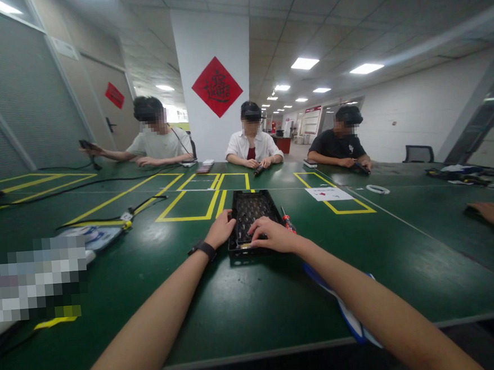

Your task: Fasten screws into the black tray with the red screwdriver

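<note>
A black tray [253,198] with a grid of small compartments lies on the green table [238,304] straight ahead of me. My left hand [220,230], with a dark watch on its wrist, rests on the tray's near left corner, fingers curled over the rim. My right hand [272,235] lies on the tray's near right part, fingers bent down into the compartments. What the fingertips touch is hidden. A red-handled screwdriver [288,221] lies just right of the tray.
Three people sit at the far side of the table. Another person's hand [492,213] rests at the right edge. A white paper [327,193] lies in a yellow-taped box, cables [105,217] at the left, a blue-white lanyard [344,313] under my right forearm.
</note>
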`<state>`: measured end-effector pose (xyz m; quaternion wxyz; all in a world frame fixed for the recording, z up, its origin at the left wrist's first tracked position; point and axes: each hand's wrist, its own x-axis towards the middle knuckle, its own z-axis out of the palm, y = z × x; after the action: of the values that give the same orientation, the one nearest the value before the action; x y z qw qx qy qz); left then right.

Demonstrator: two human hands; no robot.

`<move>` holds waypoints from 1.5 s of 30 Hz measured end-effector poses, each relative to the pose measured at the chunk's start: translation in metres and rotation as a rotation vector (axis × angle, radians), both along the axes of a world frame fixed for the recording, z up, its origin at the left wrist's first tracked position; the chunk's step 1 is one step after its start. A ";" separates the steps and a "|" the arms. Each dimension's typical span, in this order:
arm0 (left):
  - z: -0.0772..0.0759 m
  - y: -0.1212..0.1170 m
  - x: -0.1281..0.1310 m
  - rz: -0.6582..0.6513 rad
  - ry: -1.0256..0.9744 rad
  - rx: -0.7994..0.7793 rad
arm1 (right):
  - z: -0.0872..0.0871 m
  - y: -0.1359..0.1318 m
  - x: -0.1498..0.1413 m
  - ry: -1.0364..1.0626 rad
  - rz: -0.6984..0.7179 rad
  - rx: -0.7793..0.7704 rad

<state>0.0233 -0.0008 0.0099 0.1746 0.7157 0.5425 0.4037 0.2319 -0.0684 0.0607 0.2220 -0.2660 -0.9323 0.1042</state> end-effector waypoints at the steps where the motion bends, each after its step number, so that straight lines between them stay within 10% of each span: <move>1: 0.001 -0.001 0.000 0.000 0.000 0.001 | 0.000 0.000 0.000 0.001 0.000 0.003; 45: 0.001 -0.002 0.001 0.005 0.008 0.005 | -0.001 0.002 0.000 -0.007 0.020 0.011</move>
<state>0.0240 -0.0027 0.0111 0.1698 0.7163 0.5441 0.4025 0.2320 -0.0664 0.0594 0.2192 -0.2557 -0.9362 0.1006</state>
